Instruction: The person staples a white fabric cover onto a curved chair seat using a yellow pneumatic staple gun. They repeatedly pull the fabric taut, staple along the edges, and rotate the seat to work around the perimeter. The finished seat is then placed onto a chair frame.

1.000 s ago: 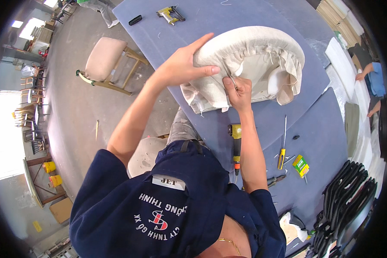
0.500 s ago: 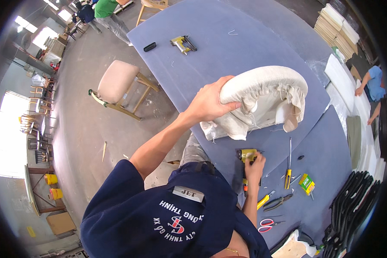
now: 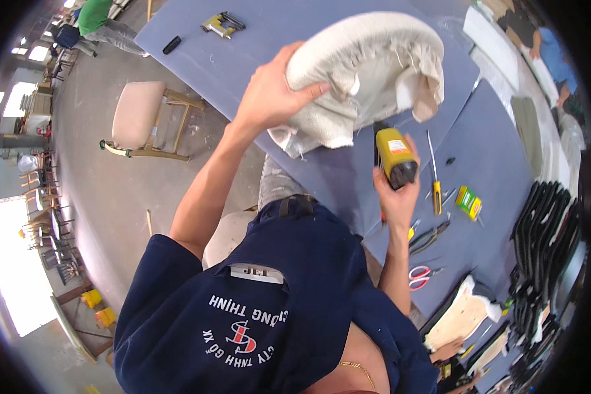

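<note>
Head view: L hand (image 3: 269, 98) was clenched on the near edge of the cream upholstered seat cushion (image 3: 368, 72), fingers curled over its loose fabric, tilting it up off the blue worktop (image 3: 295, 39); bulk of cushion lay beyond & to the right of that grip. R hand (image 3: 397, 197) was wrapped tight round a yellow staple gun (image 3: 395, 156), held upright just below the cushion's underside, nose hidden behind the fabric. Right of that grip: yellow-handled screwdriver (image 3: 435, 187), pliers (image 3: 428, 238), scissors (image 3: 421, 274).
</note>
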